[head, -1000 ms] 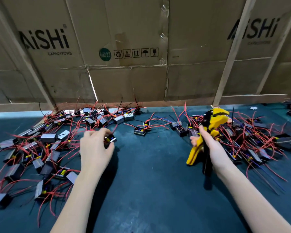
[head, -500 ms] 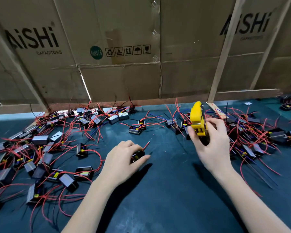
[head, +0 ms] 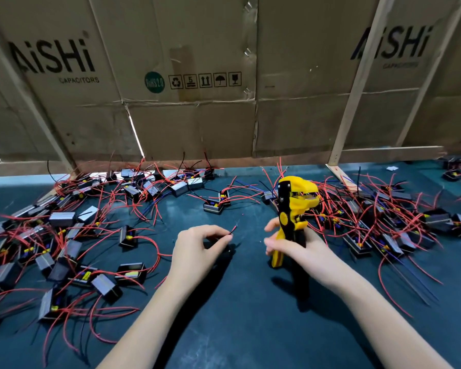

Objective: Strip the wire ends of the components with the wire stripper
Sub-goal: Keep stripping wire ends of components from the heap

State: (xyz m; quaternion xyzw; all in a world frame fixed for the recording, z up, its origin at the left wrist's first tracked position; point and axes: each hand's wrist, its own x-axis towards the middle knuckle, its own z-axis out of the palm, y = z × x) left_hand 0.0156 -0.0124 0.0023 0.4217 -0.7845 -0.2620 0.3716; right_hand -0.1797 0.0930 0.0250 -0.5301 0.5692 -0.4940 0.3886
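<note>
My left hand (head: 197, 249) sits at the centre of the dark mat and pinches a red wire (head: 234, 229) whose tip sticks up to the right; the component it belongs to is mostly hidden under my fingers. My right hand (head: 298, 246) grips the handles of a yellow and black wire stripper (head: 293, 206), held upright with its jaws pointing right. The stripper's jaws are a short way to the right of the wire tip and apart from it.
Piles of small black components with red and blue wires lie on the left (head: 64, 241) and on the right (head: 383, 219). A cardboard wall (head: 197, 115) with wooden battens closes the back of the green mat (head: 237, 315).
My left hand carried a component from the left pile to the centre and now pinches its wire tip. My right hand turned the stripper upright and brought it closer.
</note>
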